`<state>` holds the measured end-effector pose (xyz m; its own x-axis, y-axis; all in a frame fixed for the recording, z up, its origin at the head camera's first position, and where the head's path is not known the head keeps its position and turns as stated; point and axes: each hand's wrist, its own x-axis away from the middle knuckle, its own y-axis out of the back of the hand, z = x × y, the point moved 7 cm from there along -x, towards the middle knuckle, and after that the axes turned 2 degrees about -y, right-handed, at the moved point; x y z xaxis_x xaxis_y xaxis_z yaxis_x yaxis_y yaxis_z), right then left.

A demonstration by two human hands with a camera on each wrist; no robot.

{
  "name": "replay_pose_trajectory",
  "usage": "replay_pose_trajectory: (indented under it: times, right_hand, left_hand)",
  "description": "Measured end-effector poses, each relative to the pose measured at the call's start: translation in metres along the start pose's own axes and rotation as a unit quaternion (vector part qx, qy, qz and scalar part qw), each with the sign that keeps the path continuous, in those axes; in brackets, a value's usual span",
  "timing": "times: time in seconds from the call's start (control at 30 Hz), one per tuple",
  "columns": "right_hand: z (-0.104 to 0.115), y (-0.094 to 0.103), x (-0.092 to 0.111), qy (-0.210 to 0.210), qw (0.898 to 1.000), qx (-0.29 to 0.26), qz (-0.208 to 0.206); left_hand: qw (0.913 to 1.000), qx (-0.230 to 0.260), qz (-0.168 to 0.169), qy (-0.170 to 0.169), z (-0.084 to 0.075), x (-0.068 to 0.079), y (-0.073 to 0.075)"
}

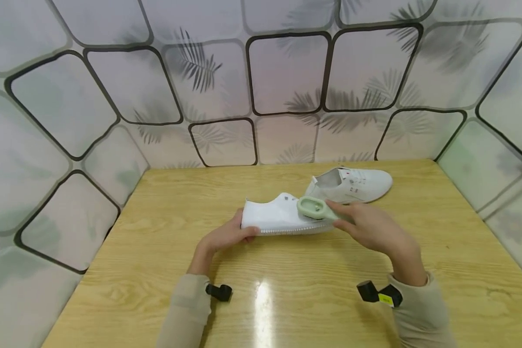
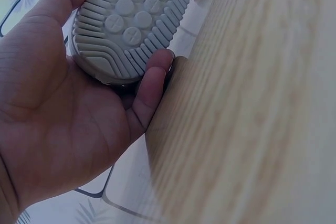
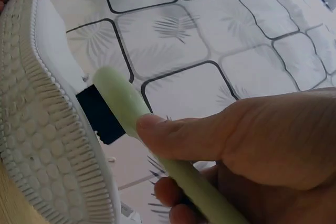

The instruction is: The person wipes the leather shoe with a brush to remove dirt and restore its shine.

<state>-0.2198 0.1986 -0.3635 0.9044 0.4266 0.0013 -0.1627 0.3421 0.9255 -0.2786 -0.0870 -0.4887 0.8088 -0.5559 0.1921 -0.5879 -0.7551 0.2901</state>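
The left hand [image 1: 229, 235] grips a shoe [image 1: 273, 215] by the heel [image 1: 250, 215] over the table [image 1: 313, 299]; its long axis runs sideways toward the right hand [image 1: 371, 227], which holds a brush [image 1: 311, 208], bristles [image 3: 102, 114] facing the shoe's side.

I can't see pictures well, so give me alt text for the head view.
A person's right hand holds a green brush against a white shoe, which the left hand grips at the heel. A second shoe rests behind on a wooden table.

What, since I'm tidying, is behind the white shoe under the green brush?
Another white low shoe, toe pointing right, on the yellow wooden table. Its lower heel is covered by the pale green oval brush.
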Motion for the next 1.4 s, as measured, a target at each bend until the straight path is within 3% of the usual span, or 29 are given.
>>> replay_pose_trajectory:
  times: [0.27,0.37,0.5,0.6,0.73,0.93,1.17,1.3,1.4]
  right_hand:
    - [-0.006,0.007,0.004,0.003,0.997,0.055,-0.045]
    - [-0.001,0.004,-0.001,0.028,0.996,0.064,-0.059]
    - [0.005,0.000,-0.002,0.055,0.997,0.040,-0.032]
    - [-0.002,0.003,0.002,0.024,0.999,0.029,-0.016]
    - [-0.006,0.007,-0.001,-0.007,0.998,0.053,-0.034]
    - [0.005,0.003,-0.005,0.034,0.998,0.051,-0.019]
    - [-0.011,0.008,0.000,-0.004,0.997,0.073,-0.038]
    - [-0.006,0.002,-0.006,0.017,0.996,0.069,-0.045]
    - [-0.007,-0.001,-0.002,0.030,0.999,0.032,-0.023]
  left_hand:
    - [1.0000,0.006,0.004,-0.006,-0.001,-0.001,-0.001]
    - [1.0000,0.002,0.000,-0.002,0.000,0.000,0.001]
    - [1.0000,0.000,0.002,-0.008,-0.001,0.000,0.000]
    - [0.9999,0.003,0.000,-0.010,-0.002,0.000,0.000]
    - [0.9999,0.005,-0.012,-0.001,-0.002,0.002,0.004]
    - [0.9999,0.004,-0.011,0.002,-0.001,0.003,0.005]
    - [0.9999,0.002,-0.013,0.001,0.000,0.003,0.006]
    - [1.0000,0.002,-0.003,-0.006,-0.002,0.003,0.003]
    - [0.9999,0.000,0.009,-0.010,-0.002,0.002,0.000]
